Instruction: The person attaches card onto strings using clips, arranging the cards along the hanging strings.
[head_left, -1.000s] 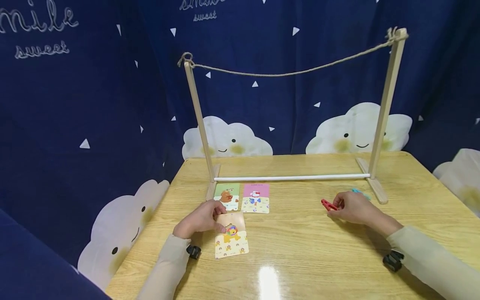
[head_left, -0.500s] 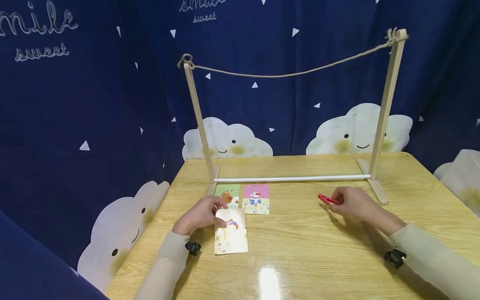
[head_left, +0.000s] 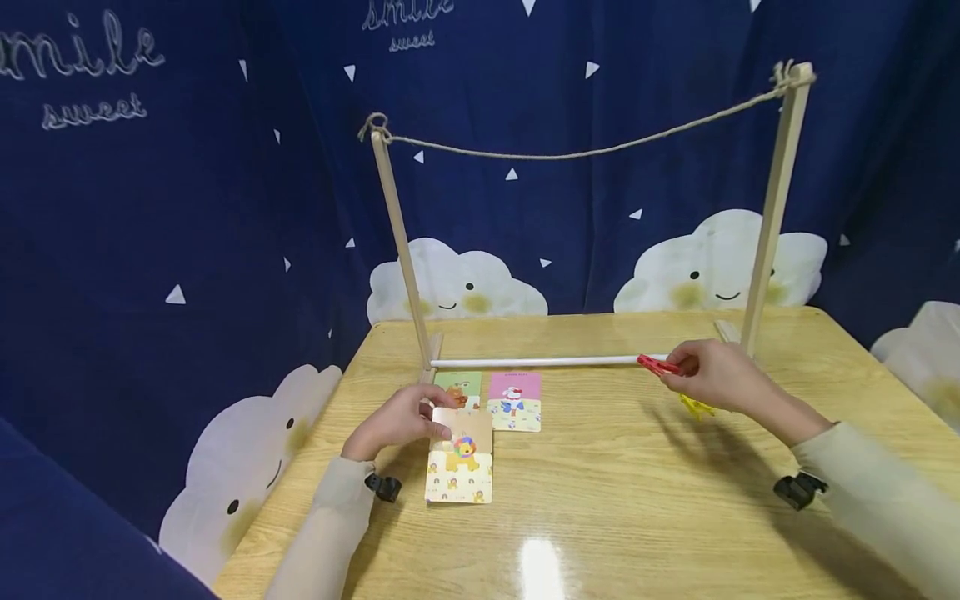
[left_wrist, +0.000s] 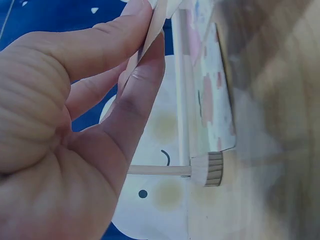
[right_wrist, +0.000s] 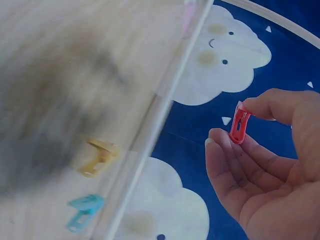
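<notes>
My left hand (head_left: 397,422) pinches a lion card (head_left: 459,467) by its upper left edge, raised off the table. In the left wrist view the card's edge runs between thumb and fingers. Flat behind it lie a green bear card (head_left: 459,385), partly covered by the lion card in the head view, and a pink-topped card (head_left: 514,402). A red clothespin (head_left: 657,366) is pinched between thumb and fingertips of my right hand (head_left: 716,377), up above the table. On the table below that hand are a yellow clothespin (head_left: 697,406) and a blue clothespin (right_wrist: 85,212).
A wooden stand has a left post (head_left: 399,225) and a right post (head_left: 777,208), joined low by a white rod (head_left: 540,362). Sagging between the post tops is a rope (head_left: 555,157). A dark blue curtain (head_left: 225,167) with clouds hangs behind the wooden table (head_left: 600,500).
My right hand has lifted the red clothespin up off the table, and the yellow clothespin now shows beneath. My left hand has raised the lion card slightly and shifted it toward the back.
</notes>
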